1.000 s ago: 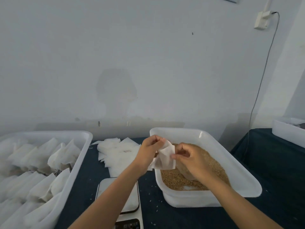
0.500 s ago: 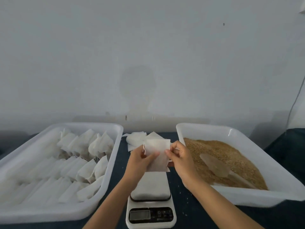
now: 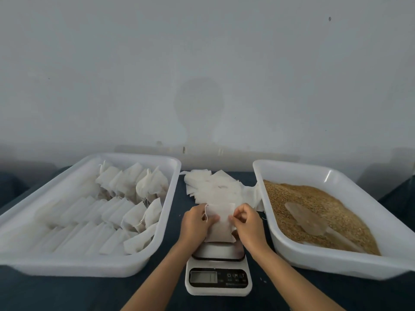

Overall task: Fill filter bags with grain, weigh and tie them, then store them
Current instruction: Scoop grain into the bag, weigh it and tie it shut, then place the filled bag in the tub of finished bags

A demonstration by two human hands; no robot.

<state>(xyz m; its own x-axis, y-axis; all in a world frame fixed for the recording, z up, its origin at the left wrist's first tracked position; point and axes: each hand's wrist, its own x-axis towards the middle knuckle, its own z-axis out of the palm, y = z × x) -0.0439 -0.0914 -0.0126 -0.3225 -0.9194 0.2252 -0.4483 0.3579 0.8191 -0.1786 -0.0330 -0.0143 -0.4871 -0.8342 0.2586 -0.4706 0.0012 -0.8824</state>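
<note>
Both hands are on one filter bag point(image 3: 219, 223), held just above the scale point(image 3: 218, 273) near the front edge of the surface. The left hand point(image 3: 195, 223) pinches the bag's left side by the drawstring point(image 3: 204, 215), and the right hand point(image 3: 244, 221) pinches the top right corner with curled fingers. The bag looks flat, so I'd judge it empty and the mouth not yet opened.

Here's where it could slip. The mesh is thin and limp; if the two layers cling together, the mouth won't part and grain will spill over the outside. Pull too hard at the corners and the seam could tear, or the drawstring could cinch the mouth closed early.

The grain tray point(image 3: 336, 261) sits by the right edge with a scoop point(image 3: 306, 218) lying on the grain point(image 3: 314, 198). Taking the scoop means freeing the right hand, leaving one hand to hold a floppy opening. Loose grain landing on the scale would throw off the reading.

The pile of spare bags point(image 3: 215, 187) lies behind the scale toward the back edge, close enough for a sleeve or wrist to drag. The tray of filled bags point(image 3: 94, 265) waits by the left edge.
</note>
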